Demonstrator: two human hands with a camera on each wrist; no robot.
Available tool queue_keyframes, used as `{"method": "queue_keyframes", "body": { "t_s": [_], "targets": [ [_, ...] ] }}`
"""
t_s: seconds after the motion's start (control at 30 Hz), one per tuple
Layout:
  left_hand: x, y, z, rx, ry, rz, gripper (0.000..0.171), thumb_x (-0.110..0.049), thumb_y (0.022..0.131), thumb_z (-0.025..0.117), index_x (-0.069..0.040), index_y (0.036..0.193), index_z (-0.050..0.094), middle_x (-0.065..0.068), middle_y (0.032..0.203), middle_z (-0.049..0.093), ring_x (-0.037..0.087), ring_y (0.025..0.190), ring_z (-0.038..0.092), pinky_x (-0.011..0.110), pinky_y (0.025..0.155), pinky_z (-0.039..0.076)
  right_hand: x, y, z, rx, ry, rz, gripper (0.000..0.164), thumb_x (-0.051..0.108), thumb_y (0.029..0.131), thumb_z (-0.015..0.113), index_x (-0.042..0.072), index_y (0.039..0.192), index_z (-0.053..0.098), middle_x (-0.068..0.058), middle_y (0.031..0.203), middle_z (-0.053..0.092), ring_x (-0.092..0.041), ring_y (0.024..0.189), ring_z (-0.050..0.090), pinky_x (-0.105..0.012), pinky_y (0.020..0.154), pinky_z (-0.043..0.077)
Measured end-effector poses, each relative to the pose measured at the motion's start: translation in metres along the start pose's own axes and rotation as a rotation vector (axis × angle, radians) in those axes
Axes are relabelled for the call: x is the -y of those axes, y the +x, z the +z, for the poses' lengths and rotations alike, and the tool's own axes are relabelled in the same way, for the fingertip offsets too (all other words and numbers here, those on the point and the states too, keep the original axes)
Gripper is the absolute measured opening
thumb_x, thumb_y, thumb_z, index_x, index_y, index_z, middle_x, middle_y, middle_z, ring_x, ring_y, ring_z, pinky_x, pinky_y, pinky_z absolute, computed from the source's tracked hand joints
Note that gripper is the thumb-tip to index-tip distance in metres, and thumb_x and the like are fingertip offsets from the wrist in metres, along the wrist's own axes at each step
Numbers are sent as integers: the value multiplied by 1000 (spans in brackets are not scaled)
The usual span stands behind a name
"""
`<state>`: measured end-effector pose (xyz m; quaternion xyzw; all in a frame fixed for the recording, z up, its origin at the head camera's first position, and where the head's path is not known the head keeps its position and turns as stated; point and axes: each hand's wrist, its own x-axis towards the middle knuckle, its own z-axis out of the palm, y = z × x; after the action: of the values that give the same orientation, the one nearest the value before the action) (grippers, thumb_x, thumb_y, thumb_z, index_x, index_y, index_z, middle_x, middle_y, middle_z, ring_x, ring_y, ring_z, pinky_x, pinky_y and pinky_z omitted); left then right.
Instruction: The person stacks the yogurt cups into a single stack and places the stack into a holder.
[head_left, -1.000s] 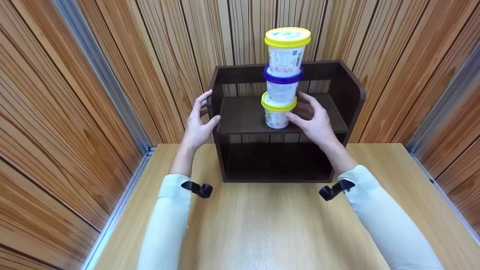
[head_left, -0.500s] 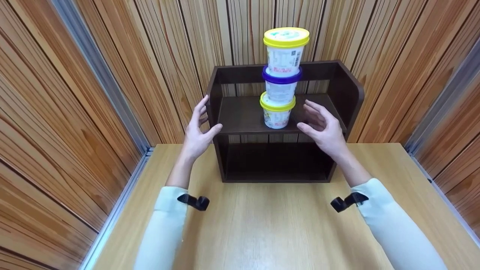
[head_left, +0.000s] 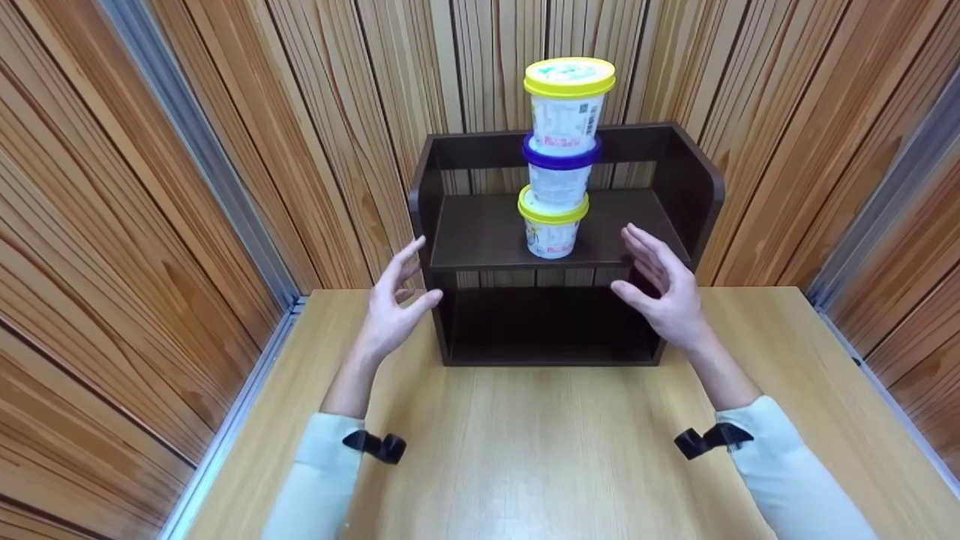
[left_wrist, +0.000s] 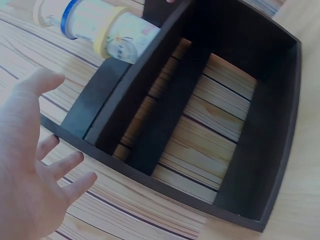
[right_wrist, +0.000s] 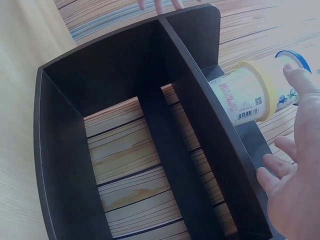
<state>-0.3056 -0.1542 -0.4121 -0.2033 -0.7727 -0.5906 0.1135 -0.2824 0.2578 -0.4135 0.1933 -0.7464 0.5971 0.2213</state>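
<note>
Three lidded paper tubs stand stacked upright on the upper board of a dark brown shelf [head_left: 480, 232]. The bottom tub [head_left: 552, 238] has a yellow lid, the middle tub [head_left: 559, 184] a dark blue one, and the top tub [head_left: 568, 120] a yellow one with a green print. My left hand [head_left: 394, 311] is held by the shelf's left side, thumb and fingers spread, with nothing in it. On the other side my right hand [head_left: 667, 292] hangs in front of the shelf, right of the stack and apart from it, fingers loosely bent and holding nothing.
The shelf stands on a light wooden table [head_left: 510, 450] against a wood-panelled back wall [head_left: 360, 150]. Its lower compartment [head_left: 555, 322] faces me. Panelled side walls with metal rails [head_left: 225, 442] border the table left and right.
My right hand has let go of the bottom tub and drawn away to the right and toward me. My left hand has also come down and back. The stack stays standing.
</note>
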Motion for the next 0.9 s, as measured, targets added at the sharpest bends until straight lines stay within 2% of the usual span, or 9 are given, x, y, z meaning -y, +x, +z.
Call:
{"method": "queue_keyframes", "body": {
  "t_s": [0.1, 0.23, 0.37, 0.5, 0.6, 0.7, 0.8, 0.9],
  "targets": [
    [4, -7, 1, 16, 5, 7, 81, -19, 102, 81, -20, 174, 43, 7, 188, 30, 45, 167, 43, 77, 131, 39, -3, -10, -2, 7, 7, -12, 78, -10, 97, 75, 2, 168, 49, -28, 173, 50, 3, 153, 55, -14, 123, 47],
    [11, -18, 2, 36, 6, 12, 80, -16, 103, 80, -18, 174, 43, 9, 189, 28, 45, 169, 39, 79, 130, 38, -11, -24, -5, 37, 24, -48, 77, -13, 96, 73, -1, 168, 47, -25, 173, 52, -1, 157, 54, -12, 123, 46],
    [19, -29, 3, 60, 15, -2, 79, -13, 103, 80, -16, 173, 44, 13, 186, 34, 48, 170, 37, 79, 129, 40, -21, -37, -10, 72, 33, -76, 76, -16, 96, 72, -3, 167, 47, -12, 173, 57, 0, 157, 54, -12, 123, 46],
    [28, -41, 3, 101, 17, -54, 80, -13, 103, 79, -18, 174, 42, 16, 185, 36, 52, 169, 37, 78, 128, 41, -29, -49, -16, 121, 17, -73, 77, -17, 95, 70, -4, 167, 47, 0, 170, 60, 3, 155, 54, -12, 120, 48],
    [34, -48, 2, 161, 10, -98, 82, -15, 105, 78, -19, 176, 39, 15, 186, 35, 52, 169, 36, 77, 129, 40, -35, -57, -21, 161, 22, -46, 78, -18, 95, 67, -6, 168, 44, 9, 167, 62, 4, 153, 56, -12, 117, 50],
    [40, -55, 0, 252, 17, -111, 80, -18, 108, 74, -17, 178, 35, 15, 186, 33, 52, 170, 34, 75, 130, 41, -42, -65, -28, 205, 60, -18, 75, -19, 97, 63, -10, 168, 41, 17, 164, 62, 4, 150, 58, -12, 115, 52],
    [45, -63, -4, 338, 34, -120, 77, -23, 111, 70, -15, 178, 33, 16, 186, 32, 51, 170, 34, 72, 132, 40, -50, -72, -36, 263, 102, -27, 71, -19, 99, 58, -14, 167, 37, 17, 166, 59, 3, 150, 58, -14, 116, 53],
    [51, -70, -9, 393, 58, -137, 74, -28, 113, 68, -17, 178, 34, 18, 185, 34, 51, 169, 35, 72, 133, 39, -58, -79, -47, 313, 119, -34, 67, -17, 103, 55, -16, 167, 36, 14, 169, 58, 2, 151, 59, -14, 115, 54]
  ]
}}
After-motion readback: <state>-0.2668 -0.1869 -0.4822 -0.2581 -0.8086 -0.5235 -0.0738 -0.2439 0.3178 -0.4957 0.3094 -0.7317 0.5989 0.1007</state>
